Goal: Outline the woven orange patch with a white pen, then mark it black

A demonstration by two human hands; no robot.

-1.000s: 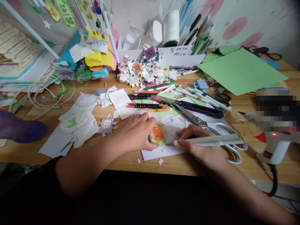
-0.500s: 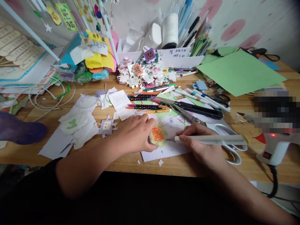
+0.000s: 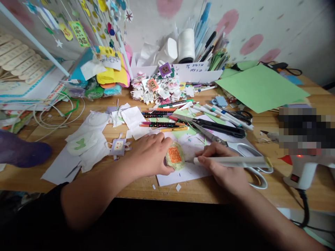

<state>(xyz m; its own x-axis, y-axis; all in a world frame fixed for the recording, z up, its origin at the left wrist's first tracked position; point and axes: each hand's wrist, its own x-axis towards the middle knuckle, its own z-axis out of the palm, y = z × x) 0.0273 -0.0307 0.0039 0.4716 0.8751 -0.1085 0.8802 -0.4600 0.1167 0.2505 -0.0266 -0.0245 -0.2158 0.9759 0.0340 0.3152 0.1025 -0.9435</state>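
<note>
Between thumb and fingers, my left hand grips a small round pale-green piece with an orange textured square on its face. My right hand is closed around a white marker pen, its tip pointing left toward the round piece's edge. Whether the tip touches that edge I cannot tell. Under both lies a white sheet of paper. Silver-handled scissors rest just beyond and right of my right hand. Left of my left hand is a small purple paper figure with a smiling face.
A black box cutter and several markers lie behind my hands. At the right stands a white glue gun with a lit red light. Green paper covers the back right; white paper cutouts lie left.
The view has shifted slightly, so the desk sits a little lower in the picture. Both hands keep their grips, and the pen stays beside the round piece.
</note>
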